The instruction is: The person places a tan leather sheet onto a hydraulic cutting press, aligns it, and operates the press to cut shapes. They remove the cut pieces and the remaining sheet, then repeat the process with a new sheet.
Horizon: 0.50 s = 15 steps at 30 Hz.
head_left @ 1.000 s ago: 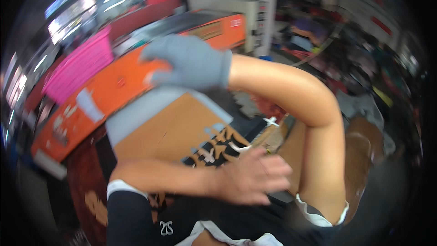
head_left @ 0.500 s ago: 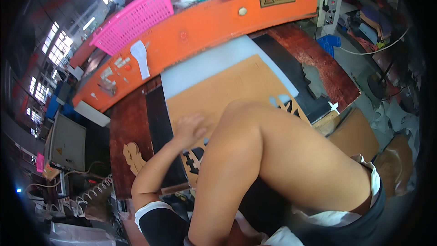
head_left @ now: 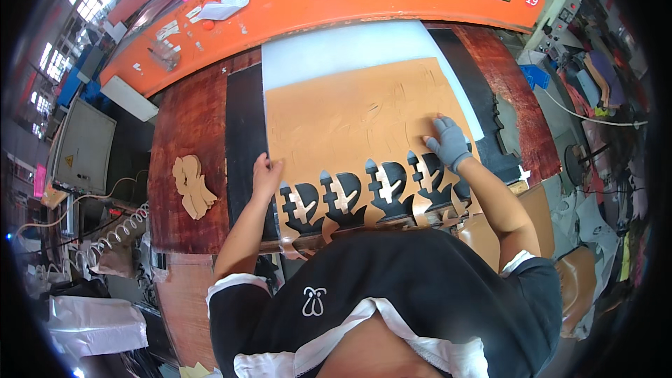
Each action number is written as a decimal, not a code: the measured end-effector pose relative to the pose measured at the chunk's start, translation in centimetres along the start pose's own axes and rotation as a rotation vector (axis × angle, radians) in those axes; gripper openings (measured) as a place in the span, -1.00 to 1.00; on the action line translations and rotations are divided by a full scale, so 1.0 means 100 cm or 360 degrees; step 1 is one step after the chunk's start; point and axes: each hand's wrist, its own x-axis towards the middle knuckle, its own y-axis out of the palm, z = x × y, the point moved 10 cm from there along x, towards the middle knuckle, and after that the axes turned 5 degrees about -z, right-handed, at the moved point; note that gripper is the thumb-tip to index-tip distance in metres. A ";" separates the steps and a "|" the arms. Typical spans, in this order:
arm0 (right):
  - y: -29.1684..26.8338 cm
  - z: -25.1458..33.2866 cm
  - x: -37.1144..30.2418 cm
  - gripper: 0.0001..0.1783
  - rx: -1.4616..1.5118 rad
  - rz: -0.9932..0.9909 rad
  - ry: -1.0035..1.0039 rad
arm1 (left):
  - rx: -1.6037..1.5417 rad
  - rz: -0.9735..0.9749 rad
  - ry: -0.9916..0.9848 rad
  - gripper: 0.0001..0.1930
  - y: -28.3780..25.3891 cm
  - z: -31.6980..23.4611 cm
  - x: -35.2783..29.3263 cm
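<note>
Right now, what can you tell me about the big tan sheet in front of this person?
The tan sheet looks like leather or something similar, with faint creases or marks. It lies mostly flat over a white board, which shows past its far and right edges. A row of openings has left ragged, narrow strips along its near end. The gloved right hand appears to rest on its right side; the bare left hand is at its left edge, contact unclear.
</note>
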 end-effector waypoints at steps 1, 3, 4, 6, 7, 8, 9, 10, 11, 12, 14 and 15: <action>0.008 -0.009 -0.005 -0.43 -0.0015 0.0037 0.0050 | 0.0014 -0.0014 0.0006 -0.34 0.003 -0.005 0.006; 0.019 -0.016 -0.010 -0.40 -0.0111 0.0055 0.0074 | -0.0047 -0.0042 -0.0050 -0.38 0.008 -0.012 0.017; 0.023 -0.016 -0.012 -0.39 -0.0190 0.0034 0.0045 | -0.0123 -0.0059 -0.0111 -0.41 0.008 -0.014 0.023; 0.031 -0.020 -0.013 -0.37 -0.0274 0.0053 0.0033 | -0.0339 0.0028 -0.0331 -0.50 0.013 -0.011 0.033; 0.030 -0.021 -0.011 -0.37 -0.0258 -0.0007 0.0005 | -0.0475 0.0134 -0.0494 -0.56 0.018 -0.006 0.036; 0.031 -0.025 -0.011 -0.38 -0.0251 -0.0007 0.0017 | -0.0590 0.0158 -0.0658 -0.61 0.019 0.000 0.037; 0.032 -0.031 -0.008 -0.38 -0.0256 -0.0003 0.0055 | -0.0740 0.0361 -0.0715 -0.65 0.031 -0.003 0.037; 0.029 -0.031 -0.006 -0.38 -0.0194 -0.0042 0.0013 | -0.0879 0.0474 -0.0759 -0.69 0.041 -0.008 0.039; 0.032 -0.034 -0.002 -0.38 -0.0195 -0.0002 0.0018 | -0.1027 0.0599 -0.0818 -0.73 0.052 -0.012 0.040; 0.031 -0.035 0.000 -0.39 -0.0183 0.0008 0.0013 | -0.0995 0.0602 -0.0765 -0.72 0.057 -0.016 0.045; 0.027 -0.032 0.005 -0.39 -0.0108 -0.0037 -0.0025 | -0.0872 0.0486 -0.0595 -0.72 0.056 -0.024 0.062; 0.031 -0.035 0.007 -0.40 -0.0165 0.0034 0.0027 | -0.0805 0.0490 -0.0585 -0.72 0.059 -0.025 0.067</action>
